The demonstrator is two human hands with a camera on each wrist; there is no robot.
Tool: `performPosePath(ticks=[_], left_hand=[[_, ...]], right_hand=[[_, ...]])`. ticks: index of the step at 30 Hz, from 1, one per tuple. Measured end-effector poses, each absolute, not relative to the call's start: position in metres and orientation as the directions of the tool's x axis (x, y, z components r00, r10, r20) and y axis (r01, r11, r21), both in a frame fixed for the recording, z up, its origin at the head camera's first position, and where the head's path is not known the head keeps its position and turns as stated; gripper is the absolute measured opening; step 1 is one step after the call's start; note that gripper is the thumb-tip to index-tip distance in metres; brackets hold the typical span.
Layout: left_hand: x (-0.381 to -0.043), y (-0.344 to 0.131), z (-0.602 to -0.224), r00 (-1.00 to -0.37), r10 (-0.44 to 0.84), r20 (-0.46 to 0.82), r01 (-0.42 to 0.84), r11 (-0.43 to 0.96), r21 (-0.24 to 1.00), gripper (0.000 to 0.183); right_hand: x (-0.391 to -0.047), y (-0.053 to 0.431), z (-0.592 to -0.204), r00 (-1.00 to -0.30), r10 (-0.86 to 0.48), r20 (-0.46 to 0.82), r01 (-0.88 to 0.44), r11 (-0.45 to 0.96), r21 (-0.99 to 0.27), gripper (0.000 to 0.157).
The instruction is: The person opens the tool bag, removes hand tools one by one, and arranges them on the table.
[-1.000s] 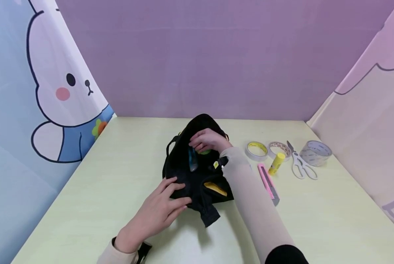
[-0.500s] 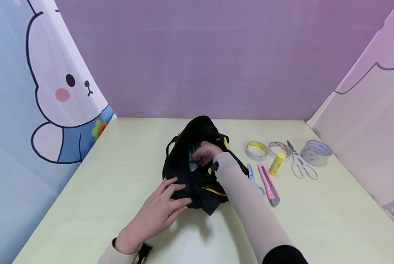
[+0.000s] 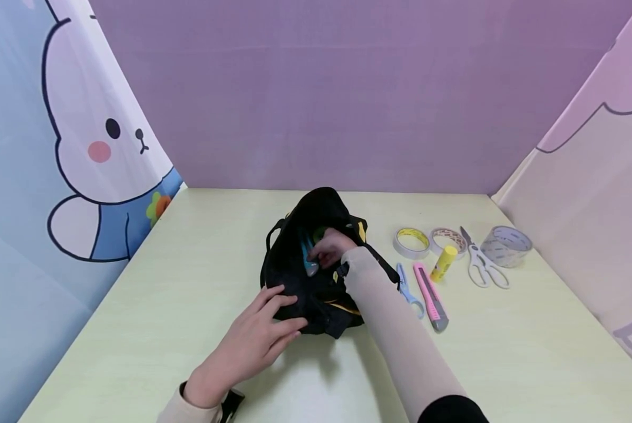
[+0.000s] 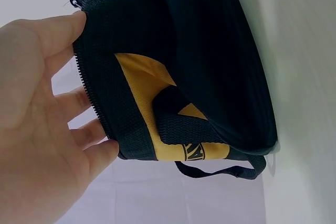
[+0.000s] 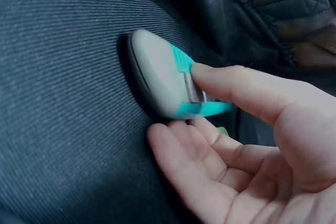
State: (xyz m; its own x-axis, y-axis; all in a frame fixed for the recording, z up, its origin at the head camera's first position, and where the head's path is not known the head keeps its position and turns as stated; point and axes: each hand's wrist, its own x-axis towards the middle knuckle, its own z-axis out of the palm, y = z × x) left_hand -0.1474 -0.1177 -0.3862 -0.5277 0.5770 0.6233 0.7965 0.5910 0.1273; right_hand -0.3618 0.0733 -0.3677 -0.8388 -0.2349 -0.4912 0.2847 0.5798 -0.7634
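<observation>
A black zippered bag [image 3: 286,273] with yellow trim stands with its mouth facing me on the table. My left hand [image 3: 257,329] grips the near edge of its opening; in the left wrist view the fingertips [image 4: 79,24] hook over the zipper rim. Deep inside the bag, my right hand [image 3: 333,247] pinches a teal and grey utility knife [image 3: 307,252]. The right wrist view has the thumb [image 5: 210,77] on the slider side of the knife [image 5: 157,74], with the other fingers below it. Something green [image 3: 319,234] lies behind the knife, mostly hidden.
Right of the bag lie light-blue scissors [image 3: 408,294], a pink utility knife [image 3: 431,298], a yellow glue stick [image 3: 444,262], two tape rolls [image 3: 412,244], white-handled scissors [image 3: 483,265] and a wide clear tape roll [image 3: 506,247]. A purple backdrop [image 3: 326,100] rises behind the table.
My right hand has moved down and deeper into the bag, onto the teal knife. The bag's near right side has shifted, and the light-blue scissors now show beside my sleeve. My left hand stays put.
</observation>
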Motion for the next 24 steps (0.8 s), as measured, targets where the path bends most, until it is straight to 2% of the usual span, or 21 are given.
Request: performPosePath(ticks=[10,15,17,19,23,24], left_hand=[[-0.1478,-0.1181,-0.3858,-0.524,0.580,0.624,0.798,0.590,0.122,0.048],[-0.1488,-0.1189,-0.3853,-0.520,0.579,0.628,0.800,0.587,0.121,0.046],[-0.1492,-0.1190,-0.3854,-0.514,0.579,0.633,0.802,0.587,0.115,0.046],[-0.1495,-0.1190,-0.3855,-0.511,0.579,0.636,0.802,0.587,0.111,0.045],[-0.1492,-0.1190,-0.3859,-0.517,0.579,0.630,0.801,0.588,0.116,0.046],[-0.1490,-0.1190,-0.3860,-0.519,0.580,0.628,0.800,0.588,0.119,0.047]], right_hand=[[-0.3641,0.0734,-0.3706,-0.805,-0.260,-0.533,0.307,0.585,-0.750,0.048],[-0.3647,0.0743,-0.3673,-0.778,-0.295,-0.555,0.316,0.581,-0.750,0.069],[-0.3644,0.0746,-0.3659,-0.768,-0.310,-0.561,0.313,0.582,-0.750,0.071],[-0.3643,0.0747,-0.3647,-0.753,-0.324,-0.572,0.310,0.592,-0.744,0.060],[-0.3637,0.0743,-0.3623,-0.728,-0.347,-0.591,0.288,0.629,-0.723,0.022],[-0.3636,0.0742,-0.3619,-0.723,-0.351,-0.595,0.284,0.634,-0.719,0.019]])
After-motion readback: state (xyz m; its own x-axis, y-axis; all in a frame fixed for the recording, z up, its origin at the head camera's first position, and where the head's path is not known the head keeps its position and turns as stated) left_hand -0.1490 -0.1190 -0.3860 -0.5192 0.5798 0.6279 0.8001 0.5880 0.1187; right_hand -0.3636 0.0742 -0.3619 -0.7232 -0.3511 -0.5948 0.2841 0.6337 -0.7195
